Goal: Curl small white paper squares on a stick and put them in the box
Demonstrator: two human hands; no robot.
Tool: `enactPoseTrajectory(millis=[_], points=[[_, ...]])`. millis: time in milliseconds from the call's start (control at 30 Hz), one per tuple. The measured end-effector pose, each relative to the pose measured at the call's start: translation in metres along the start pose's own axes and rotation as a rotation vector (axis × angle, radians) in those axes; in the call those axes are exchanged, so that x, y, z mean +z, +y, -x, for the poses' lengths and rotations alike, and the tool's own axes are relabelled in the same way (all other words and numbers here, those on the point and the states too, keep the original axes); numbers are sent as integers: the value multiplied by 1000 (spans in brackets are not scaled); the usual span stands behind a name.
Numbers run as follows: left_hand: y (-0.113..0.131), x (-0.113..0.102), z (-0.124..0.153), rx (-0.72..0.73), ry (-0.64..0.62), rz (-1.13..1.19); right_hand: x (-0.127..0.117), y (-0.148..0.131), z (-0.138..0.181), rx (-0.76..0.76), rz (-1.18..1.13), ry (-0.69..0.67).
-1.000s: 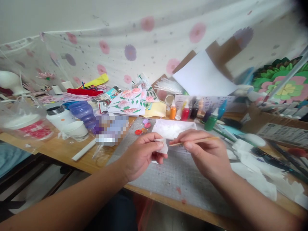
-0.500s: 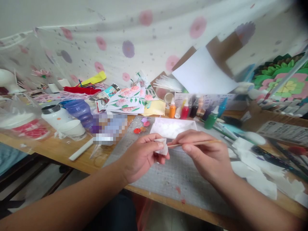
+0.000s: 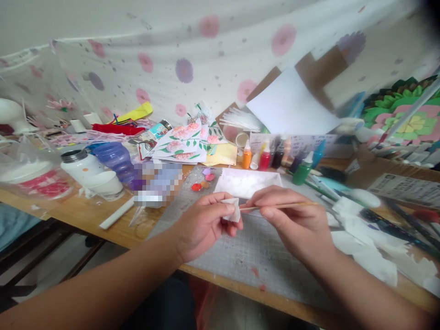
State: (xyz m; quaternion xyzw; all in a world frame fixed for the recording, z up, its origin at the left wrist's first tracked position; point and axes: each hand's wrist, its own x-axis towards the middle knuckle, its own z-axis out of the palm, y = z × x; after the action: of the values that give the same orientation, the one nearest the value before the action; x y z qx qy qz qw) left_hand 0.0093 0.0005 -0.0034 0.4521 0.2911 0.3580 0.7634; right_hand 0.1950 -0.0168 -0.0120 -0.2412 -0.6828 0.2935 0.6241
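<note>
white paper scrap (image 3: 234, 210) sits pinched in the left hand (image 3: 202, 224) over the counter (image 3: 85, 213), its edge met by a thin wooden stick (image 3: 279, 206) gripped in the right hand (image 3: 296, 225). behind, a shallow white tray (image 3: 248, 182) holds perhaps white paste, blurred.

Soft daylight, blurred stretched edges

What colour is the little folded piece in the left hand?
The folded piece is white; head view.
</note>
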Motion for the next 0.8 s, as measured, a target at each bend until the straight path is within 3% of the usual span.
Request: enactPoseTrajectory(millis=[567, 800], points=[[0, 2, -1, 76, 37, -74, -1, -5, -2, -65, 147, -22], [0, 0, -1, 46, 90, -122, -1, -3, -1, -88, 203, -32]])
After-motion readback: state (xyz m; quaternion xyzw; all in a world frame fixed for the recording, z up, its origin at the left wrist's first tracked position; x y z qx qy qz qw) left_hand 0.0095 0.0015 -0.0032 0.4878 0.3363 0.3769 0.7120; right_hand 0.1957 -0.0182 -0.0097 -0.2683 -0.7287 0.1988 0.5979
